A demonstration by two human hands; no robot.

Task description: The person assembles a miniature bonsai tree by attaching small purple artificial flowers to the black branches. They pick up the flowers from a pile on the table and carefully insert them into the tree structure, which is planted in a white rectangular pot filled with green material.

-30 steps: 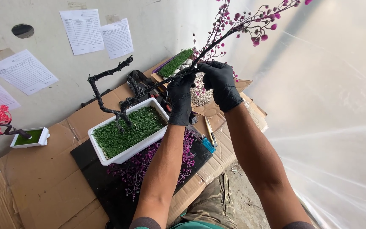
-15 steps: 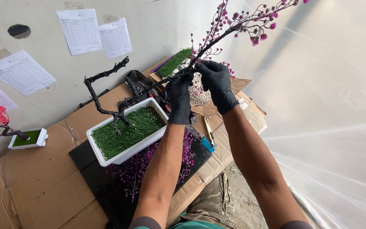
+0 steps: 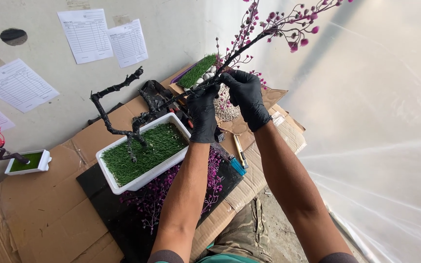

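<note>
Both my hands wear black gloves and grip one thin dark branch with pink-purple blossoms (image 3: 278, 24) that runs up to the right. My left hand (image 3: 202, 114) holds the branch's lower part, just above a white rectangular planter (image 3: 144, 178) filled with green fake grass. My right hand (image 3: 246, 97) grips the branch a little higher. A bare black twisted trunk (image 3: 115, 109) stands in the planter's grass, leaning left.
Loose purple blossom sprigs (image 3: 157, 195) lie on a black mat (image 3: 103, 204) over cardboard. A blue-handled tool (image 3: 239, 158) lies by the mat. A grass tray with white pebbles (image 3: 198, 72) sits behind. A small red-flowered tree in a white pot (image 3: 25, 163) stands left. Papers hang on the wall.
The view has shifted slightly; my hands keep their grip on the branch and have moved a little along it, near the trunk's top.
</note>
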